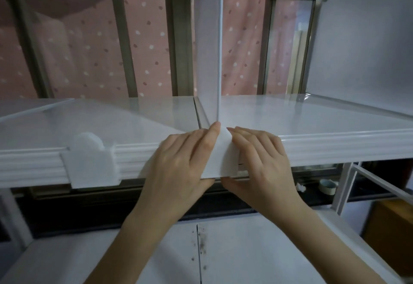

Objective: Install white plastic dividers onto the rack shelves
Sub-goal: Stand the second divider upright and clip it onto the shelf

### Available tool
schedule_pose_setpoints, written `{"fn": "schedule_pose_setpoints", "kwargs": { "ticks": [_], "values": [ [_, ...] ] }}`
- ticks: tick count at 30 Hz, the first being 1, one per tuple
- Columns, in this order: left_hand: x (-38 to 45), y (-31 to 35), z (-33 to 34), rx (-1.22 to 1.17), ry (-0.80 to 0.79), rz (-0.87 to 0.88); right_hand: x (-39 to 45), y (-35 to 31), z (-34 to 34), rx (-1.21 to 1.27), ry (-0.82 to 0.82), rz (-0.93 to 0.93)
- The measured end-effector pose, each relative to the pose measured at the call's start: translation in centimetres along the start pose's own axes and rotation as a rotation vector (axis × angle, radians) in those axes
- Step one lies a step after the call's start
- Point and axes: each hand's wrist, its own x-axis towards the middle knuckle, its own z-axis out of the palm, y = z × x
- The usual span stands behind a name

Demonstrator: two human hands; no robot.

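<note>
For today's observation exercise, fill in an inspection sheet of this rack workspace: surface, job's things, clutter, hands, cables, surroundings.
Surface: white shelf with a ribbed front edge; glossy top.
Job's things: upright white divider at shelf centre, its clip over the front edge; second clip already seated to the left.
Clutter: tape roll on the dark ledge below.
Hands: left hand and right hand both press on the centre clip.
Cables: nothing seen.
Surroundings: window bars, pink dotted curtain behind.

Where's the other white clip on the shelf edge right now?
In the head view, the other white clip sits on the front edge of the shelf, left of centre and just left of the left hand, apart from it.
</note>
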Motion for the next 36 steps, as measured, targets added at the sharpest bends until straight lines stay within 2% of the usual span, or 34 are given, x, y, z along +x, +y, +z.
{"fn": "schedule_pose_setpoints", "kwargs": {
  "ticks": [8, 13, 17, 21, 24, 26, 31, 33, 36],
  "values": [
    [-0.5, 2.6, 0.7, -0.002, 0.083, -0.182, -0.1, -2.2, -1.3, 0.022, -0.100, 0.178],
    [-0.4, 3.6, 0.9, -0.002, 0.124, -0.263, -0.2, -2.3, -1.9, 0.056, -0.168, 0.206],
    [-0.4, 4.2, 0.6, 0.017, 0.094, -0.322, 0.0, -2.1, -2.8, 0.074, -0.237, 0.193],
    [-0.2, 4.8, 0.0, 0.011, 0.019, -0.395, 0.2, -2.3, -3.3, 0.097, -0.277, 0.214],
    [0.1, 5.3, -1.6, 0.066, -0.101, -0.409, 0.6, -2.4, -4.1, 0.095, -0.336, 0.216],
    [0.2, 5.8, -3.0, 0.097, -0.233, -0.414, 1.2, -2.6, -5.0, 0.086, -0.428, 0.225],
    [0.7, 7.0, -6.3, 0.174, -0.436, -0.460, 2.3, -3.0, -7.7, -0.063, -0.678, 0.225],
    [1.5, 7.5, -7.9, 0.256, -0.472, -0.442, 2.8, -3.5, -9.6, -0.132, -0.762, 0.214],
    [2.9, 8.8, -11.3, 0.364, -0.479, -0.391, 4.2, -4.7, -12.8, -0.243, -0.756, 0.222]
  ]
}}
